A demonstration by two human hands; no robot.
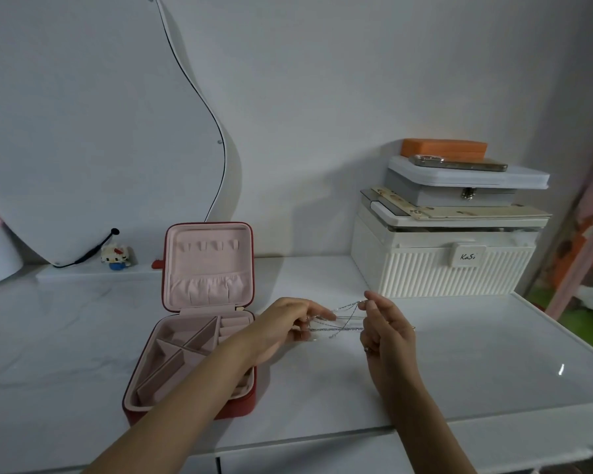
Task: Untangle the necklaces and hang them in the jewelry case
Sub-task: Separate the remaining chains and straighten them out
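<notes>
Gleaming under a pale wall, the white tabletop (459, 354) lies below both hands' fingers (322, 311) pinching necklaces (343, 319).

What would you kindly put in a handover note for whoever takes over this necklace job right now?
Left hand pinches one end of the tangled silver necklaces; right hand pinches the other, chains stretched between them above the white tabletop.
Red jewelry case lies open to the left, its lid upright; the hanging tabs in the lid are bare.
Done: case opened, necklaces picked up.
Left: separate the strands, then hang each on a tab.
</notes>
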